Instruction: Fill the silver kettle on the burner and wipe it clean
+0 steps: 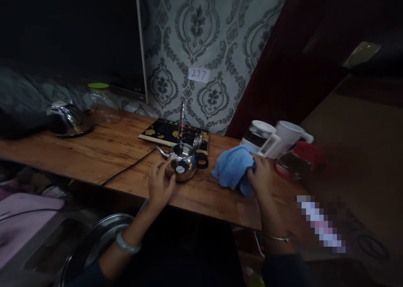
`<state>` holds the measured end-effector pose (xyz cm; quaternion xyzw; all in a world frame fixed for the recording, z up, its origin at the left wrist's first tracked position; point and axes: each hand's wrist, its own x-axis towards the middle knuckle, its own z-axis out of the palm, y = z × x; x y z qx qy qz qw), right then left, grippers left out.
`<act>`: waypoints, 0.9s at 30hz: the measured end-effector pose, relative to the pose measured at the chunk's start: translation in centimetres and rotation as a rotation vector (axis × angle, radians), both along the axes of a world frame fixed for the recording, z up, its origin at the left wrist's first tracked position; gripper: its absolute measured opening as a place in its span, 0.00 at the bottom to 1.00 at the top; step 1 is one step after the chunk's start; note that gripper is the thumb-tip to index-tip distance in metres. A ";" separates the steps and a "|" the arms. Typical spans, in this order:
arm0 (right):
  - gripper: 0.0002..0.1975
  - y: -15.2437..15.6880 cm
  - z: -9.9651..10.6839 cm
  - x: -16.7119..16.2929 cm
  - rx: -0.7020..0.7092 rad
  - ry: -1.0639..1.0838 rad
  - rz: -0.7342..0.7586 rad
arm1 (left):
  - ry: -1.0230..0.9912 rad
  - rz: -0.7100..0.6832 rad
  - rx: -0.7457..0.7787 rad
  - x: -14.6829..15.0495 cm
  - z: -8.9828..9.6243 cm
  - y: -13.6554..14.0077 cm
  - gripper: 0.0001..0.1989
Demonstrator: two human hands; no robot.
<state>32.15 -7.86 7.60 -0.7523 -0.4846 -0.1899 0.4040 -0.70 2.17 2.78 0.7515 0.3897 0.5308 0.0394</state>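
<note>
The left hand (160, 182) rests against the side of a small steel kettle (183, 161) that stands on the wooden tabletop (94, 152), lid tipped open; its grip is loose, fingers curved on the kettle's belly and not closed round it. The right hand (260, 173) lies on a blue cloth (233, 167) just right of the kettle, fingers bunched into the fabric and pinching it against the tabletop. Beyond the cloth stand white jugs (277, 138).

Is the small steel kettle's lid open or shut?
Open: the small shiny steel kettle has its hinged lid tipped back, showing the mouth.
</note>
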 end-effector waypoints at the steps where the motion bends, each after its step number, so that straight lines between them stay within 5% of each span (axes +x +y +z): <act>1: 0.27 0.4 -1.3 0.1 -0.035 -0.008 0.029 | -0.015 0.007 -0.017 -0.2 -0.2 0.1 0.22; 5: 0.19 0.7 -6.5 -1.8 -0.075 0.040 0.262 | -0.100 0.027 -0.121 -0.9 -1.1 0.8 0.19; 9: 0.14 -0.3 -8.9 -5.1 -0.010 0.168 0.275 | -0.234 0.051 -0.231 -1.7 -2.1 2.1 0.18; 19: 0.20 -0.3 -10.3 -6.5 0.008 0.477 0.270 | -0.292 0.067 -0.350 -4.4 -2.6 6.3 0.03; 27: 0.20 -0.3 -10.3 -6.8 -0.020 0.388 0.274 | -0.204 0.028 -0.330 -5.4 -3.4 7.3 0.10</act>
